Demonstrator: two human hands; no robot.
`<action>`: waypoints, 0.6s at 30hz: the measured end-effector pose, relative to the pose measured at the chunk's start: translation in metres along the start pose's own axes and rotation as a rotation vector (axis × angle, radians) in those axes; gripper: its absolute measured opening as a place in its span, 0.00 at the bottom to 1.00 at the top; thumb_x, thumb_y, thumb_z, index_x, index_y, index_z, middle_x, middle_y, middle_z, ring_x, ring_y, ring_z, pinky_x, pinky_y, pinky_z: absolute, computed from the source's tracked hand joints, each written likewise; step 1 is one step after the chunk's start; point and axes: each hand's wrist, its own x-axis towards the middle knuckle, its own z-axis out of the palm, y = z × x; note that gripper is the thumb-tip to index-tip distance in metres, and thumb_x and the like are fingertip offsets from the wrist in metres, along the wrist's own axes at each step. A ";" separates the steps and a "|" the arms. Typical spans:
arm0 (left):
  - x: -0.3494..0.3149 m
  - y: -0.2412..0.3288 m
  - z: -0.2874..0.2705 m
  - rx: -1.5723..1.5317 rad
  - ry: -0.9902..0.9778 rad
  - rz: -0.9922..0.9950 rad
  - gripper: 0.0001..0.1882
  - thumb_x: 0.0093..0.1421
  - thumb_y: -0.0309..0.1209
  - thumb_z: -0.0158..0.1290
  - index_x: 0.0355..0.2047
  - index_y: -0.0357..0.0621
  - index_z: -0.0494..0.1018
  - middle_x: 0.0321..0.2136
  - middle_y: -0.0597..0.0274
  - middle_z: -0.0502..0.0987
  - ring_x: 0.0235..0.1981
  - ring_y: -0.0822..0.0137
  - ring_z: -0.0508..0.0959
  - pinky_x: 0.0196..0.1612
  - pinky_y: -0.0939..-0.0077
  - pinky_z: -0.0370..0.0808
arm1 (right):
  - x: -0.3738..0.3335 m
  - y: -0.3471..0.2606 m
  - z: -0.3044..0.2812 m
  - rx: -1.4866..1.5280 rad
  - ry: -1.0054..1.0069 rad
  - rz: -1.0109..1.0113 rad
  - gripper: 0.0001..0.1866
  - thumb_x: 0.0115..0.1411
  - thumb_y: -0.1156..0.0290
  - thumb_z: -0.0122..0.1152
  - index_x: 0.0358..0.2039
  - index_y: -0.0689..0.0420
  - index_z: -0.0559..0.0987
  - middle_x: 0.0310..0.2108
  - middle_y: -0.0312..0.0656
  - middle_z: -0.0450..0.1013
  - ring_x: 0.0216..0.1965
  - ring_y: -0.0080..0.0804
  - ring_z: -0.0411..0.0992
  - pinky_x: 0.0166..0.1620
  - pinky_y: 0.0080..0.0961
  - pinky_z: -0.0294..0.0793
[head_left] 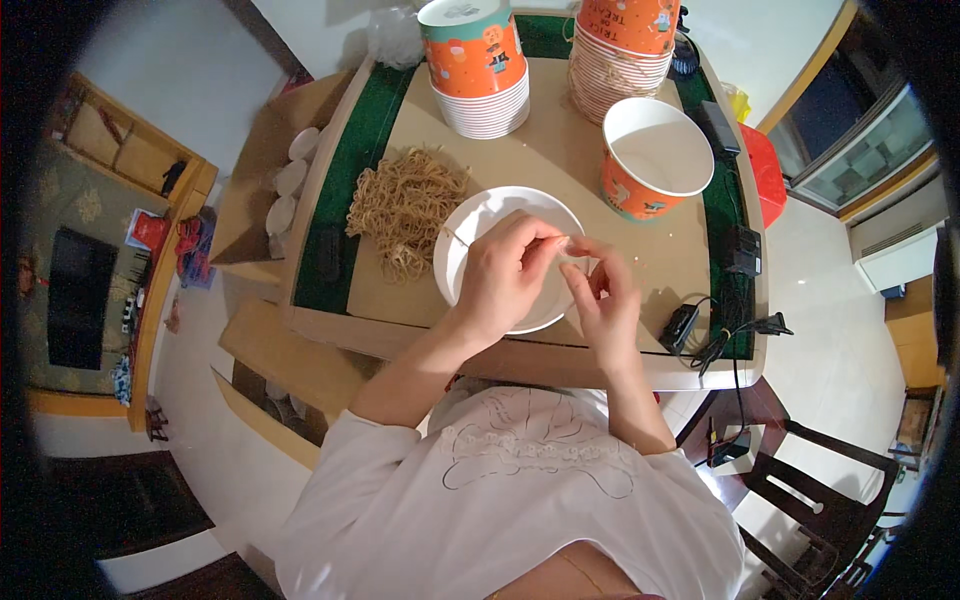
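Observation:
Above a round white bowl-like container, my left hand is closed in a pinch. My right hand meets it with thumb and fingertips bent together, slightly smeared by motion. Whatever small thing is between the fingertips is too small to make out. A short tan strand shows at the container's left side, beside my left hand. Left of the container lies a tangled heap of tan twine pieces. An orange paper bucket with a white inside stands to the right, its mouth open.
Stacked orange paper buckets stand at the back, with another stack to their right. A black adapter and cables lie at the right edge. Cardboard boxes sit left of the table; a dark chair stands at right.

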 end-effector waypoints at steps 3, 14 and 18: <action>-0.001 0.004 0.002 -0.047 -0.034 0.006 0.03 0.55 0.24 0.56 0.29 0.37 0.73 0.23 0.63 0.74 0.20 0.77 0.70 0.23 0.83 0.67 | 0.000 0.006 -0.001 0.004 -0.010 -0.098 0.06 0.53 0.76 0.62 0.33 0.60 0.77 0.26 0.34 0.73 0.18 0.15 0.60 0.21 0.14 0.60; -0.001 0.031 -0.025 -0.248 -0.236 -0.055 0.04 0.56 0.25 0.55 0.28 0.36 0.73 0.23 0.67 0.75 0.22 0.82 0.70 0.26 0.86 0.68 | -0.003 0.006 -0.024 -0.082 -0.043 -0.270 0.05 0.51 0.80 0.62 0.27 0.60 0.74 0.29 0.37 0.71 0.21 0.20 0.64 0.23 0.15 0.63; 0.006 0.037 -0.028 -0.512 -0.284 -0.131 0.04 0.58 0.25 0.53 0.29 0.35 0.73 0.24 0.70 0.74 0.26 0.84 0.70 0.29 0.88 0.68 | -0.009 0.032 -0.024 -0.046 -0.032 -0.213 0.05 0.51 0.81 0.62 0.27 0.61 0.74 0.30 0.38 0.71 0.24 0.21 0.66 0.25 0.17 0.65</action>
